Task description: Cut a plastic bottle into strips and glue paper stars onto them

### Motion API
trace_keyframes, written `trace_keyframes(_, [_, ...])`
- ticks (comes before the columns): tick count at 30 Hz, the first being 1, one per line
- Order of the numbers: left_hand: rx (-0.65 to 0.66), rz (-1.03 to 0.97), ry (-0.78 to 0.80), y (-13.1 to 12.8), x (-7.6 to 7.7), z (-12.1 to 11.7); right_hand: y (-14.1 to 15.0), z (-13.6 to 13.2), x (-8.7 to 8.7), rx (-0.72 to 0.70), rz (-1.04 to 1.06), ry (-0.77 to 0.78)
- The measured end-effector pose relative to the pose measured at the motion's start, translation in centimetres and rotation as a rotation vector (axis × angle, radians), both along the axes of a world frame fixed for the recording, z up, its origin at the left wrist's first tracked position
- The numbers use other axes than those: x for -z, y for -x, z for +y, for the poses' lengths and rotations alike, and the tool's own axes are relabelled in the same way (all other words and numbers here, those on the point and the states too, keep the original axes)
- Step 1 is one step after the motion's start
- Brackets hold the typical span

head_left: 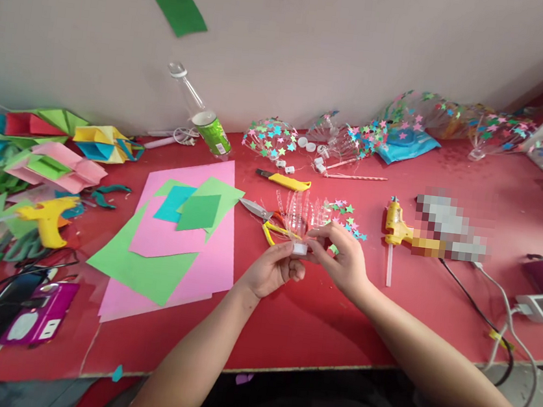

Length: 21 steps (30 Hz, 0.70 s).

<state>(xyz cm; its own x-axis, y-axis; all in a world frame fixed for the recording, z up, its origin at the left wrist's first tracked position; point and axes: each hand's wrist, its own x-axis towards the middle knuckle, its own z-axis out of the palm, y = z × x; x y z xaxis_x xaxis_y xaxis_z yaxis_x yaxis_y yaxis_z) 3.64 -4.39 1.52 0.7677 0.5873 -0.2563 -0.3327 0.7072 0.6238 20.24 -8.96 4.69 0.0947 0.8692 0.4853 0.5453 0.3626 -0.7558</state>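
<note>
Over the table's middle, my left hand point(271, 272) grips a clear plastic bottle top cut into thin strips point(300, 210) by its white cap point(299, 249). The strips fan upward and away from me. At the right side of the piece, the fingers of my right hand point(341, 257) are closed by the base of the strips. Behind the strips lie scissors point(269, 224) with yellow and orange handles, partly hidden. Small coloured paper stars point(348, 222) are scattered just beyond my right hand.
Pink and green paper sheets point(155, 275) lie to the left. A yellow cutter knife point(284, 181) and star-tipped plastic pieces point(269, 139) stand behind. On the right is a yellow glue gun point(396, 225) with cables nearby; another glue gun point(51, 221) rests at left. A bottle point(211, 132) leans near the wall.
</note>
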Motion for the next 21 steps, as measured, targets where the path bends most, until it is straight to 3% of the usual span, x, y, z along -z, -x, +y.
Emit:
trace_keyframes(7, [0.048, 0.015, 0.068, 0.4, -0.1, 0.4, -0.5, -0.2, -1.0, -0.059, -0.011, 0.017])
trace_keyframes(13, [0.065, 0.042, 0.102, 0.4, 0.0, 0.5, -1.2, 0.1, -2.0, -0.055, 0.101, 0.243])
trace_keyframes(21, [0.060, 0.074, 0.120, 0.3, 0.0, 0.6, -0.6, -0.1, -1.4, -0.060, 0.061, 0.243])
